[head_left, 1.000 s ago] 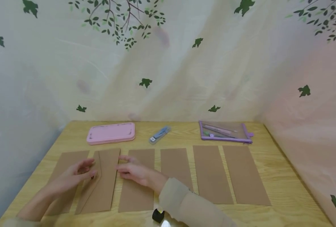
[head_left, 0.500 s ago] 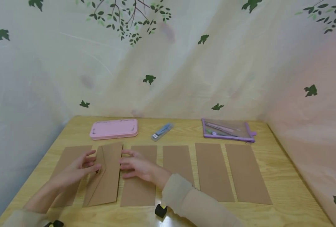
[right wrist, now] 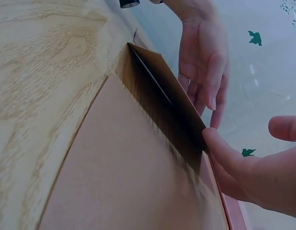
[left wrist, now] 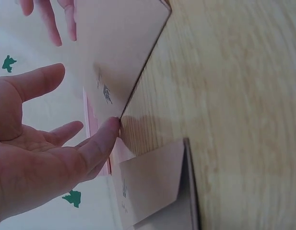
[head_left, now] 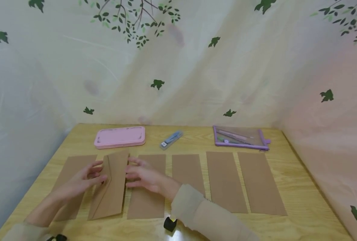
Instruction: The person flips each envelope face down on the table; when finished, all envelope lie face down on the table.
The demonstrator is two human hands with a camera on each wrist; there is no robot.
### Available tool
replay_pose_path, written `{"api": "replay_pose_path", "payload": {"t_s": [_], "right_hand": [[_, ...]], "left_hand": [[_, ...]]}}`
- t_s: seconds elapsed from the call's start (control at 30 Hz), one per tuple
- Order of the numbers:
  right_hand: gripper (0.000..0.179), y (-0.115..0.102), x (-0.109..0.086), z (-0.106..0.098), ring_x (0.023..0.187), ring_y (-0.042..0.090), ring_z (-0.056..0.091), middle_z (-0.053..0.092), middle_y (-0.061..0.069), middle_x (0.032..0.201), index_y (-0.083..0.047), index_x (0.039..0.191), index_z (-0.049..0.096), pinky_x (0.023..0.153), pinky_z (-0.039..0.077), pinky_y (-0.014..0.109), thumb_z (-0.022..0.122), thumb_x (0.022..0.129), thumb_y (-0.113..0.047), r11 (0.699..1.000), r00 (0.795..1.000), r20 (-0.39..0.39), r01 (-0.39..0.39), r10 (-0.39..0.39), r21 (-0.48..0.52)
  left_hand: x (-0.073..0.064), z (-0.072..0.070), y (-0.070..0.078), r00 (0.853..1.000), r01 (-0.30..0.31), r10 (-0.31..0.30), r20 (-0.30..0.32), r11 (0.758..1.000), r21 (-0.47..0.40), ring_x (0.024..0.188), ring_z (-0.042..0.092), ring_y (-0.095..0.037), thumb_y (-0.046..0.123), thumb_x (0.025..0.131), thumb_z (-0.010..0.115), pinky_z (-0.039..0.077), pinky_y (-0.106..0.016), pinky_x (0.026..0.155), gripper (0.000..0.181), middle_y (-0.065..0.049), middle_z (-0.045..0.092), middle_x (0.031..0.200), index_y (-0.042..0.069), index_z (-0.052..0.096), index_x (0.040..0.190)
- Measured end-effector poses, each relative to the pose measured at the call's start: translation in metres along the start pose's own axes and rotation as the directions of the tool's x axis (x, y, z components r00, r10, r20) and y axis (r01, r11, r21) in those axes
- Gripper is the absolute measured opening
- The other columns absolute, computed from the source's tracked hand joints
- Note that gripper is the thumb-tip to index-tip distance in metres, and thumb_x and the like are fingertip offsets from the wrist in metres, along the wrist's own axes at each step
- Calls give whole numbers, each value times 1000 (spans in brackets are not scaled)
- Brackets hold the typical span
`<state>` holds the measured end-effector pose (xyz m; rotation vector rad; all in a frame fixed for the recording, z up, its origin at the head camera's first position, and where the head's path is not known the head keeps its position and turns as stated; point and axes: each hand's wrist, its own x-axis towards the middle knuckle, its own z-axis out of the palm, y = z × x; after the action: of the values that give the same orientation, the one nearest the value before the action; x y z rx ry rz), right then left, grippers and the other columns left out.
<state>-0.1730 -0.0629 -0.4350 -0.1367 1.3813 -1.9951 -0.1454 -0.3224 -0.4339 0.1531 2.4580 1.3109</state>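
Observation:
A brown envelope (head_left: 115, 187), its pointed flap seam facing up, is second from the left in the row. Its right side stands raised off the wooden table, and a dark gap shows beneath it in the right wrist view. My left hand (head_left: 79, 180) is at its left edge, a fingertip touching the paper, fingers loosely bent. At the opposite edge, my right hand (head_left: 145, 175) has its fingers spread, one fingertip (right wrist: 216, 140) against the raised side. Small dark print shows on the envelope (left wrist: 114, 52) in the left wrist view.
More brown envelopes lie flat alongside: one at the left (head_left: 64, 197), others rightward (head_left: 146, 204), (head_left: 187, 170), (head_left: 226, 184), (head_left: 261, 184). Behind them are a pink case (head_left: 119, 138), a small blue-and-clear case (head_left: 171, 140) and a purple-edged pouch (head_left: 241, 138) of pens.
The envelope's right side has come up off the table between my hands. My right hand's fingers have spread slightly. The head view has shifted a little.

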Motion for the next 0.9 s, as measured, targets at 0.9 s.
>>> {"api": "replay_pose_path", "payload": {"t_s": [0.9], "right_hand": [[57,-10,0,4,116,32,55,49,15,141,1,154,34,94,53,59,57,103,-10,986,998,26,-57,54,159]], "left_hand": [[2,0,7,997,52,-50,59,998,-32,134,41,-49,37,103,60,48,-58,98,78,-36,33,153,-3,20,157]]}}
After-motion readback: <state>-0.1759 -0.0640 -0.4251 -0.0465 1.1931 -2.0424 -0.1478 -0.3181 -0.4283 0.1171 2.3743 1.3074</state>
